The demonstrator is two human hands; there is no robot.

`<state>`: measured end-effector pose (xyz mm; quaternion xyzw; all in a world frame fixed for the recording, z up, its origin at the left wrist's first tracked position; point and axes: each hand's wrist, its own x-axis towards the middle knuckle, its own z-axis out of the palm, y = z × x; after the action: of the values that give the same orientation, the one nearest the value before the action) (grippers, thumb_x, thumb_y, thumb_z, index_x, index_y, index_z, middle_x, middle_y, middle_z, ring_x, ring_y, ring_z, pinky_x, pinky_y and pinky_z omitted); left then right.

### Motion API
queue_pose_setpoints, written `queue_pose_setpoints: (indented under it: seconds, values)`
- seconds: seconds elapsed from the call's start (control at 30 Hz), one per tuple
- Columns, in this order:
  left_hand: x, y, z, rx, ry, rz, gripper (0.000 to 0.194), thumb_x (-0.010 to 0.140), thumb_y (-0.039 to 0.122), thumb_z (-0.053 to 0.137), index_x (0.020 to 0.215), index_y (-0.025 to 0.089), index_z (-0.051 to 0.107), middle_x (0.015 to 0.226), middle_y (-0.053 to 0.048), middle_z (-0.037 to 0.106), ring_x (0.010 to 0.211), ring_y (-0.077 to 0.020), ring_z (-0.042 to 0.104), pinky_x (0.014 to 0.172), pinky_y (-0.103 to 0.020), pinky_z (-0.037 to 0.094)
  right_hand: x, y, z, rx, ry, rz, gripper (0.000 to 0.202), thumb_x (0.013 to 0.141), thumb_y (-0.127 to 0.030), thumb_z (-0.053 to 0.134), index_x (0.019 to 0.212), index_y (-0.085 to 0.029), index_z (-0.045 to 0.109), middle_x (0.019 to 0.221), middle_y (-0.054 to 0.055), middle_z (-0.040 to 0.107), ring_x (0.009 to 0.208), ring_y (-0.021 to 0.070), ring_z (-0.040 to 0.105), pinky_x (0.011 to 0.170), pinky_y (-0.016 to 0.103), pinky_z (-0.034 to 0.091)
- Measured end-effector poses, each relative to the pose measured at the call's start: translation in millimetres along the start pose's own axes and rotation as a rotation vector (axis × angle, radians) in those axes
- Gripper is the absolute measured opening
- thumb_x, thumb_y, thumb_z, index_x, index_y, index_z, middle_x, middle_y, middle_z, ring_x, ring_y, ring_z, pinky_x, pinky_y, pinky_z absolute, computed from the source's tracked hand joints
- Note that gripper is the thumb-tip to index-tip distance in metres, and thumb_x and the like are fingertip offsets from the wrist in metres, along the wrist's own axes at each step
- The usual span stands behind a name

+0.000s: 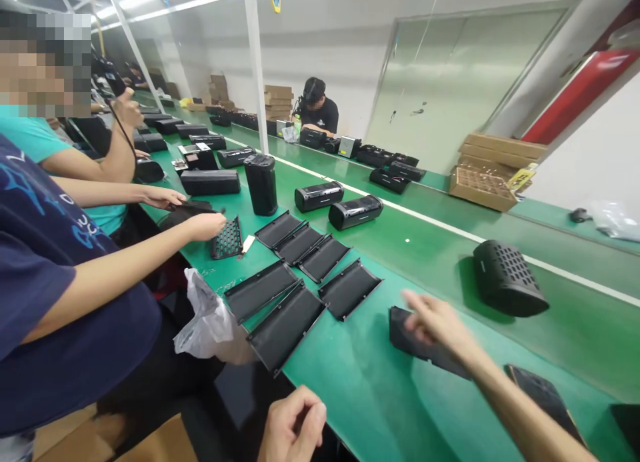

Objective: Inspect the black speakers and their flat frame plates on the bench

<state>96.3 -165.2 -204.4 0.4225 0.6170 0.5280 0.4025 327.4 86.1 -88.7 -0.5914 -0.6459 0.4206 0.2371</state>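
Note:
My left hand (293,425) is at the bottom middle, in front of the table edge. Its fingers are curled in and I see nothing in them. Over the green table, my right hand (435,322) is stretched out, blurred, with its index finger extended. It hovers over or touches a black curved panel (407,335), partly hidden behind the hand and forearm; I cannot tell which. Farther right, a black speaker-like unit with an oval-holed grille (510,279) lies on the green belt. Left of my right hand, several black curved panels (350,289) lie with their hollow sides up.
A co-worker at left handles a dark part above a perforated black panel (229,239). A plastic bag (205,319) hangs at the table edge. Black units (356,212) stand along the belt. A dark flat phone-like object (543,395) lies at right, cardboard trays (485,182) behind.

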Motion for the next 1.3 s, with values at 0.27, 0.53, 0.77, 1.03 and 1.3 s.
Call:
queue_pose_setpoints:
  seconds: [0.27, 0.53, 0.77, 1.03, 1.3]
  values:
    - [-20, -2, -1.4, -0.046, -0.046, -0.077, 0.056, 0.094, 0.069, 0.054, 0.069, 0.02, 0.054, 0.055, 0.0, 0.051, 0.049, -0.0107, 0.042, 0.051, -0.025, 0.03, 22, -6, 110, -0.111, -0.193, 0.011, 0.032, 0.088, -0.03, 0.055, 0.06, -0.018, 0.06, 0.054, 0.005, 0.069, 0.043, 0.0116, 0.055, 0.048, 0.022, 0.041]
    - [-20, 10, -16.1, -0.21, -0.087, -0.126, 0.05, 0.095, 0.065, 0.059, 0.082, 0.017, 0.06, 0.064, 0.0, 0.057, 0.053, -0.011, 0.056, 0.05, -0.02, 0.042, -17, 2, 14, -0.359, -0.17, -0.16, 0.025, 0.087, -0.026, 0.057, 0.064, -0.024, 0.05, 0.046, -0.003, 0.058, 0.049, 0.0164, 0.053, 0.054, 0.026, 0.036]
    - [13, 25, -6.1, -0.674, -0.43, -0.458, 0.066, 0.086, 0.069, 0.07, 0.132, 0.023, 0.054, 0.109, -0.009, 0.072, 0.079, -0.02, 0.074, 0.066, -0.03, 0.059, -124, 13, 16, -0.5, -0.692, -0.351, 0.025, 0.086, -0.014, 0.056, 0.066, -0.023, 0.045, 0.051, -0.008, 0.032, 0.05, 0.0112, 0.024, 0.05, 0.029, 0.018]
    - [-22, 25, 0.9, -0.645, -0.482, -0.548, 0.053, 0.091, 0.045, 0.075, 0.133, 0.014, 0.066, 0.106, -0.011, 0.076, 0.086, -0.0205, 0.073, 0.076, -0.027, 0.054, -178, 81, 25, 0.05, -0.401, -0.055, 0.029, 0.093, -0.051, 0.068, 0.104, -0.025, 0.072, 0.096, 0.004, 0.075, 0.076, 0.021, 0.065, 0.072, 0.032, 0.05]
    - [-37, 23, 12.9, -0.639, -0.376, -0.55, 0.048, 0.093, 0.035, 0.074, 0.136, 0.015, 0.067, 0.112, -0.012, 0.078, 0.101, -0.0267, 0.074, 0.093, -0.035, 0.054, -239, 145, 60, 0.713, -0.177, 0.414, 0.056, 0.086, -0.064, 0.077, 0.115, -0.022, 0.055, 0.057, -0.01, 0.051, 0.043, 0.0097, 0.05, 0.044, 0.021, 0.041]
